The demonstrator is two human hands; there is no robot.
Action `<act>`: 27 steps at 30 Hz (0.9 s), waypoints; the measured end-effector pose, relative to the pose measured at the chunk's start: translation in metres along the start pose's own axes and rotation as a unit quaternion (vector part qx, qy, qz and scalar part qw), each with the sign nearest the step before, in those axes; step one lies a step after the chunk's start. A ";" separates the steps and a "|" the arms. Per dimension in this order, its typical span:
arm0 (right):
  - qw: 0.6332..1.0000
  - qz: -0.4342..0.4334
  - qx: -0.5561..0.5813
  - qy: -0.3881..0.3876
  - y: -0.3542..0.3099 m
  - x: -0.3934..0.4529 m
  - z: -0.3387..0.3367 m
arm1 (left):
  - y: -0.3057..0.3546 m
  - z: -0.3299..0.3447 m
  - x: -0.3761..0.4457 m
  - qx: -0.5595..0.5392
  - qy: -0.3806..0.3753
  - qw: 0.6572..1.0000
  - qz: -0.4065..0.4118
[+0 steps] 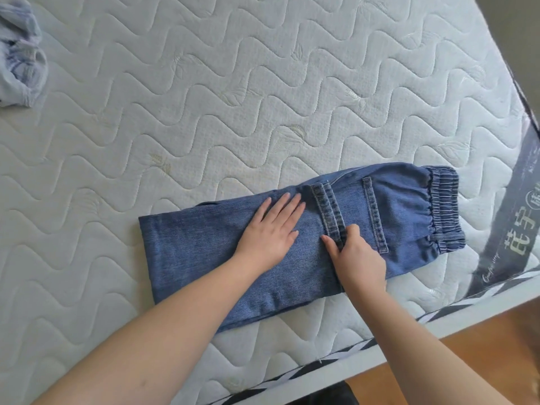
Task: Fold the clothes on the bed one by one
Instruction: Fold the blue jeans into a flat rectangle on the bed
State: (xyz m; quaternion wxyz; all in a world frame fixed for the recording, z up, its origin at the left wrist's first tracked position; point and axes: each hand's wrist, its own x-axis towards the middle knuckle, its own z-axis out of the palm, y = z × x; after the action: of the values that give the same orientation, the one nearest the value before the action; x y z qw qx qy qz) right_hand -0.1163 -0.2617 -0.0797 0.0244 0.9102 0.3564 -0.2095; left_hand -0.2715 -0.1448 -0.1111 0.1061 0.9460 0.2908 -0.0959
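The blue jeans (292, 238) lie folded in a long band near the mattress's (204, 112) near edge, toward its right corner, elastic waistband (445, 209) pointing at the right edge. The leg cuffs (328, 214) are doubled back onto the seat of the trousers. The left hand (270, 232) lies flat on the denim, fingers straight and together, pressing the folded legs down. Just beside it, the right hand (355, 255) has its fingers curled at the cuff hems, thumb and forefinger pinching the stitched edge. Both forearms reach in over the near edge and cover part of the denim. Well apart, at the far left edge, sits a crumpled pale blue garment (20, 54). A dark printed label strip (520, 223) runs along the mattress's right side, and wooden floor (467, 361) shows beyond the near edge.
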 end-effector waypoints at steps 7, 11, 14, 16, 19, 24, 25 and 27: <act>0.999 -0.021 -0.032 -0.020 -0.003 0.000 -0.001 | -0.008 0.005 0.008 -0.026 -0.083 0.996 0.009; 0.999 -0.029 -0.036 0.024 -0.009 -0.003 -0.014 | -0.026 -0.023 0.003 -0.162 -0.016 0.986 0.035; 0.989 0.011 0.075 0.125 -0.012 -0.009 -0.025 | -0.051 -0.036 -0.012 -0.190 0.073 0.975 -0.083; 0.980 0.031 0.156 0.123 -0.013 -0.023 -0.028 | -0.070 -0.039 -0.020 -0.235 0.053 0.959 -0.150; 0.983 -0.051 0.140 0.109 -0.016 -0.062 -0.014 | -0.092 -0.042 -0.021 -0.223 0.025 0.960 -0.166; 0.979 0.086 0.152 -0.108 -0.020 -0.111 0.023 | -0.112 -0.049 -0.018 -0.236 -0.037 0.952 -0.190; 0.964 0.127 0.175 -0.154 -0.023 -0.113 0.027 | -0.115 -0.049 -0.018 -0.232 -0.063 0.951 -0.193; 0.903 0.215 0.283 -0.240 -0.032 -0.117 0.033 | -0.123 -0.050 -0.020 -0.199 -0.118 0.955 -0.188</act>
State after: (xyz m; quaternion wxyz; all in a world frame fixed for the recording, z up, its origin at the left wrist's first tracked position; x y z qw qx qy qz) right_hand -0.2263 -0.3188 -0.0601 -0.1053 0.8554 0.0612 -0.5035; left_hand -0.3522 -0.0438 -0.0763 0.3055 0.8160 0.4621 -0.1653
